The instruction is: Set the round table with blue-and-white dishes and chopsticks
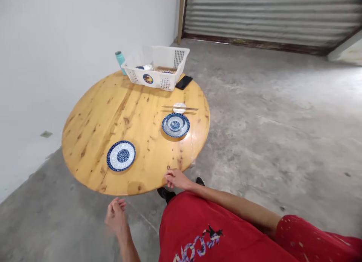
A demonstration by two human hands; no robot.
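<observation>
My left hand (115,214) hangs in the air just off the near edge of the round wooden table (93,111), slightly blurred, fingers loosely curled with nothing visible in them. At the table's near right edge is my right hand (175,178), its fingers also curled together and holding nothing that I can see; whether it touches the edge I cannot tell. Nearest to the left hand lies a blue-and-white plate (121,156). Beyond the right hand, a patterned bowl (175,123) sits on a second blue-rimmed plate (167,133). Behind these, chopsticks (188,108) rest across a small white dish (179,105).
Toward the table's far edge stands a white plastic basket (157,80) with dishes and other items inside. A teal bottle (120,60) is beside it on the left, a black phone (184,82) on the right. A white wall (56,39) runs along the left.
</observation>
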